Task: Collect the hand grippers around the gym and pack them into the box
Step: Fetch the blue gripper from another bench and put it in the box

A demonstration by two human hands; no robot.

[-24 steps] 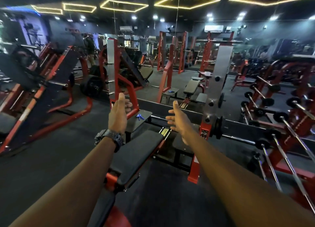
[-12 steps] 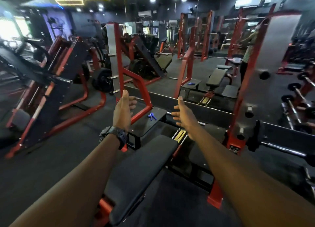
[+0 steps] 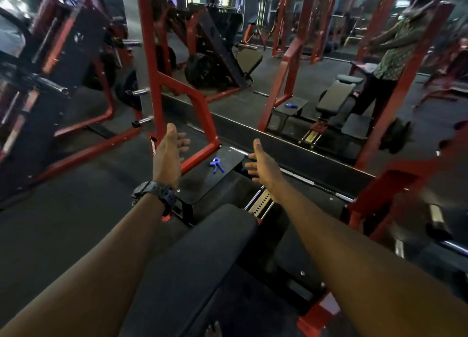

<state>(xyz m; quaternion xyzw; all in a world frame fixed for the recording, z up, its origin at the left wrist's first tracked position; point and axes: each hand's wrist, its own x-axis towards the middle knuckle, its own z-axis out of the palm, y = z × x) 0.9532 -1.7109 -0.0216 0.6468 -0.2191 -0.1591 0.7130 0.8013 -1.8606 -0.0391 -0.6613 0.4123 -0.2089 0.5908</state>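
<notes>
Both hands reach forward empty: left hand (image 3: 169, 151), with a dark watch (image 3: 155, 195) on its wrist, has fingers spread and loosely curled; right hand (image 3: 263, 166) is open, palm turned inward. Between them, touching neither, 1 blue hand gripper (image 3: 216, 165) lies near the far edge of a black platform (image 3: 202, 184) beside the red rack (image 3: 200, 114). Farther back, a mirror (image 3: 329, 58) reflects a second blue shape on a matching platform

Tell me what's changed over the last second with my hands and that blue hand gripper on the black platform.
The camera and both arms moved forward toward the small blue hand gripper, which now looks closer and lies between the open left hand and open right hand. Nothing was grasped or released. The gripper lies in the same spot on the flat black platform by the red steel frame; both hands are empty as before.
</notes>
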